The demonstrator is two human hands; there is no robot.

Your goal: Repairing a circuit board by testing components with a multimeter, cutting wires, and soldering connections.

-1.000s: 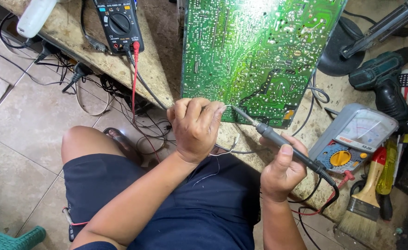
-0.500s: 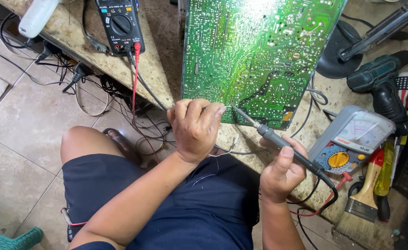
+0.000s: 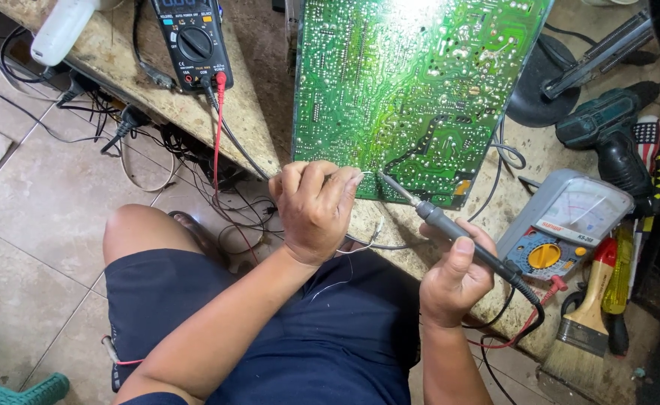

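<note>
A large green circuit board [image 3: 412,82] lies solder side up on a stone bench. My left hand [image 3: 313,208] is curled at the board's near edge, pinching a thin silver solder wire [image 3: 365,238] that trails down beneath it. My right hand [image 3: 453,277] grips a black soldering iron [image 3: 450,229]. Its metal tip touches the board's near edge, right next to my left fingertips.
A black digital multimeter [image 3: 193,41] with red and black leads sits at the back left. Right of the board lie a grey analog meter [image 3: 566,225], a teal cordless drill [image 3: 607,135], a paintbrush [image 3: 585,322] and screwdrivers. Cables hang over the tiled floor.
The soldering iron's tip has crept slightly toward the board's edge. Both hands otherwise hold their places.
</note>
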